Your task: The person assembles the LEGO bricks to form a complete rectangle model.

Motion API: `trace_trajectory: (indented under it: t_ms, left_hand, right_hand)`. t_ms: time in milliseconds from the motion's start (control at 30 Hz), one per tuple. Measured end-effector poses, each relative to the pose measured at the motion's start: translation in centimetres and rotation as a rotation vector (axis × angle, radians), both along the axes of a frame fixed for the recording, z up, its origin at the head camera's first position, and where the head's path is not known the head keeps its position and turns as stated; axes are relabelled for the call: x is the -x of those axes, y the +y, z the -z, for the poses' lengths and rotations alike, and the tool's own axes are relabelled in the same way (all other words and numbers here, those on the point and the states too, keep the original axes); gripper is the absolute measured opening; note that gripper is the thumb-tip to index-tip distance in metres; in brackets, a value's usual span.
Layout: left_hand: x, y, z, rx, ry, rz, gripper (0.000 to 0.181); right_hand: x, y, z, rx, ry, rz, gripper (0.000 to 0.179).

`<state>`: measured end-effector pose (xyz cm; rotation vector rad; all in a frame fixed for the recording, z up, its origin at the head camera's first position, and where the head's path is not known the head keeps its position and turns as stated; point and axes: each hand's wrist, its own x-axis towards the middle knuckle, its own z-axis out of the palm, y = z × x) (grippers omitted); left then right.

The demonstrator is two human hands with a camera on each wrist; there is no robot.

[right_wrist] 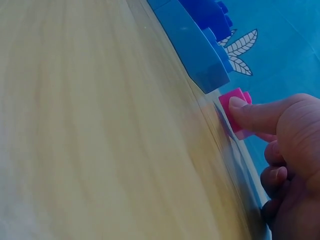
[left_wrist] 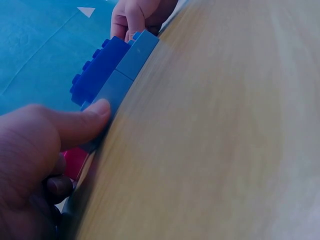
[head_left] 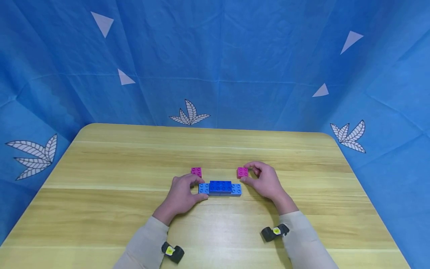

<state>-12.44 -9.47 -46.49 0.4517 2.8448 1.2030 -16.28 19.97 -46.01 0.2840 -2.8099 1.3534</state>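
A dark blue toy building brick [head_left: 220,186] sits across two light blue bricks [head_left: 236,189] laid end to end on the table. My left hand [head_left: 181,193] grips the left end of this row, thumb on the near side and fingers on the far side. Just behind that hand lies a pink brick [head_left: 196,171], partly covered by its fingers. My right hand [head_left: 265,180] pinches another pink brick [head_left: 242,172] between thumb and index finger, behind the row's right end. In the right wrist view the thumb lies against this pink brick [right_wrist: 232,102].
The wooden table [head_left: 111,160] has a rounded back edge. A blue cloth [head_left: 262,56] with white triangles and leaf prints hangs behind it and along both sides. Black bands with small devices [head_left: 173,252] are on both sleeves.
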Motion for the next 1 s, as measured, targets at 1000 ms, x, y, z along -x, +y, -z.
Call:
trace_trajectory:
  t_ms: [1000]
  left_hand:
    - [-0.1,0.0,-0.4,-0.007,-0.044,-0.009,0.035]
  right_hand:
    - [-1.8,0.0,-1.5,0.104,-0.004,-0.089,0.028]
